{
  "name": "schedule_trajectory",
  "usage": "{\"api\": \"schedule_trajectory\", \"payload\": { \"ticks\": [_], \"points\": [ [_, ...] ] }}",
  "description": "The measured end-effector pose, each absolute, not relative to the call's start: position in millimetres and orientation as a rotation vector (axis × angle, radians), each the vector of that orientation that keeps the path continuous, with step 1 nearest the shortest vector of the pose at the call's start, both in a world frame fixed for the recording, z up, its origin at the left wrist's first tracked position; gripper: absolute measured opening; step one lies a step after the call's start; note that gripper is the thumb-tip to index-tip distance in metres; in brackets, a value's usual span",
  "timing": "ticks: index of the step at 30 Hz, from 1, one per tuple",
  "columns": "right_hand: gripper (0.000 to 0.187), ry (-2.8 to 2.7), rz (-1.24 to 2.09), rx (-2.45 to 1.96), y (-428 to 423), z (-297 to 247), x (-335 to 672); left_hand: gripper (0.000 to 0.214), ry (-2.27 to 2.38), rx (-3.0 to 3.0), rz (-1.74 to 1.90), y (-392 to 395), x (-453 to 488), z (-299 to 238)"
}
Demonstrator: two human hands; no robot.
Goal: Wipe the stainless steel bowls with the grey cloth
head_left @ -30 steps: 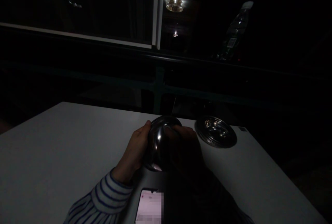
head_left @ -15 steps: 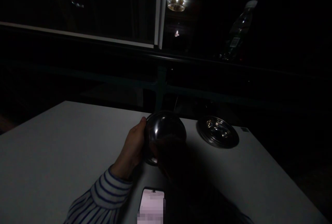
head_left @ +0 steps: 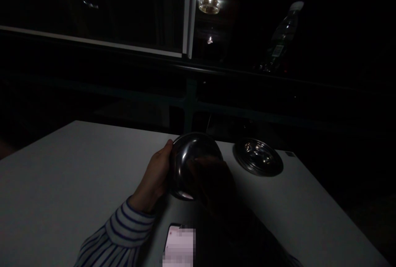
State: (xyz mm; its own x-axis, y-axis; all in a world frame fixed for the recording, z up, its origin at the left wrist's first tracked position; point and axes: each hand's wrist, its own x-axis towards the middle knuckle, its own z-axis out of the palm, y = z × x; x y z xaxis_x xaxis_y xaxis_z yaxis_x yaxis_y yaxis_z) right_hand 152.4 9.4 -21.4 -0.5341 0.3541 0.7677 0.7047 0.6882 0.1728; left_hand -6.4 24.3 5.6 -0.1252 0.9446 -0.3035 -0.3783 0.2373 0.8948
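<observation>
The scene is very dark. My left hand (head_left: 155, 176), in a striped sleeve, is wrapped round the left side of a shiny steel bowl (head_left: 192, 155) tilted up on its edge over the white table (head_left: 68, 184). My right hand (head_left: 213, 178) is a dark shape inside or against the bowl's right part; its fingers are barely visible. A second steel bowl (head_left: 258, 156) rests flat on the table to the right, apart from both hands.
A lit phone (head_left: 180, 244) lies on the table near me, just below the bowl. Beyond the table's far edge runs a dark ledge with a plastic bottle (head_left: 283, 38) and a window frame (head_left: 188, 13). The table's right edge slants down to the lower right.
The held bowl has tipped a little and my right hand has shifted over its inside. My left hand keeps its grip. The other bowl has not moved.
</observation>
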Motion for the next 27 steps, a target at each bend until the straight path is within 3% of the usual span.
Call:
{"api": "schedule_trajectory", "payload": {
  "ticks": [12, 20, 27],
  "points": [
    [0.034, -2.204, -0.594, -0.78, 7.3, -25.3, 151.2, 0.043, 1.209, 0.632, 1.325, 27.7, -10.9, 4.0],
    [0.027, -2.092, -0.604, -1.055, 20.0, -14.1, 167.1, 0.041, 1.218, 0.616, 1.364, 27.7, -9.7, 5.7],
    [0.034, -2.173, -0.595, -0.871, 14.6, -17.7, 159.7, 0.041, 1.209, 0.644, 1.288, 26.5, -9.1, 6.3]
  ]
}}
